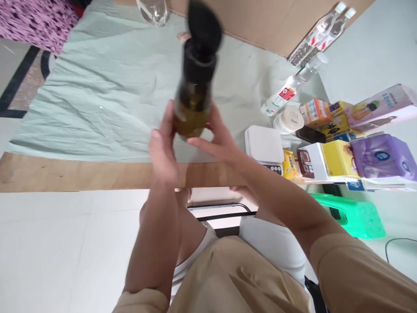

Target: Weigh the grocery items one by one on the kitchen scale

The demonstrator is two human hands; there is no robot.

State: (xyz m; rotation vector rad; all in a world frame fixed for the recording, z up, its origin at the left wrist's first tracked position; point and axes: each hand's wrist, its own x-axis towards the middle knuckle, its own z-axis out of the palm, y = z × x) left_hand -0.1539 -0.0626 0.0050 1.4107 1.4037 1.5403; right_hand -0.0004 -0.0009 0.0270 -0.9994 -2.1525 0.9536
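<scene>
Taking the dark glass bottle with the black pump top [194,87] as the landmark: far to its left and above, at the frame's corner, lies a pink-and-black patterned cloth [32,21]. Under and behind the bottle spreads a pale green creased sheet [97,95], laid over a brown cardboard panel [65,174] whose bare strip runs below the bottle.

The left hand [163,150] cups the bottle's lower left side, fingers closed around the base. The bottle itself is raised off the sheet, roughly upright with its top tilted slightly and blurred. The right hand [218,141] presses against the lower right side, fingers spread along the glass, so both hands hold the bottle between them.

Right of the bottle sits a white flat kitchen scale [263,143], and beyond it a clear plastic bottle with a red label [289,89], then a cluster of small cartons, among them a yellow box [339,158] and a purple tissue pack [382,156].

As I judge it, the step in hand is carrying or inspecting the bottle; any next move calls for a steady two-handed grip and care with the loose-looking pump head.
</scene>
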